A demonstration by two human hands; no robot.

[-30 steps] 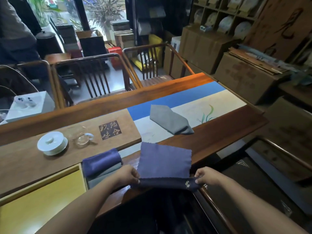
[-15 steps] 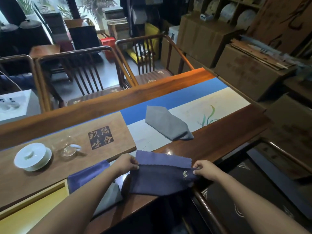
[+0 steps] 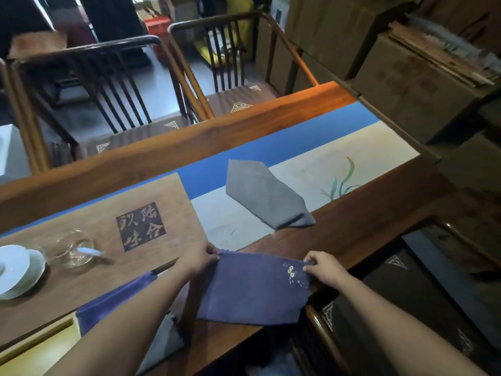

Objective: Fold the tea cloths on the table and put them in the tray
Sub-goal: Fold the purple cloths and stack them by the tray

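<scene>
**Purple cloth mid-fold at the near table edge**

The left hand (image 3: 199,257) pinches the far left corner of the purple embroidered tea cloth (image 3: 254,291), and the right hand (image 3: 324,268) pinches its far right corner beside the small yellow stitching. The cloth lies doubled on the dark wooden table (image 3: 360,223), its near edge hanging past the rim. This looks like a fold in progress; the next move probably calls for bringing one side across to halve it again. Left of it, by the yellow wooden tray (image 3: 38,356), lie folded blue and grey cloths (image 3: 113,302). Farther off, a loosely folded grey cloth (image 3: 265,199) waits on the blue and cream runner (image 3: 311,158).
</scene>
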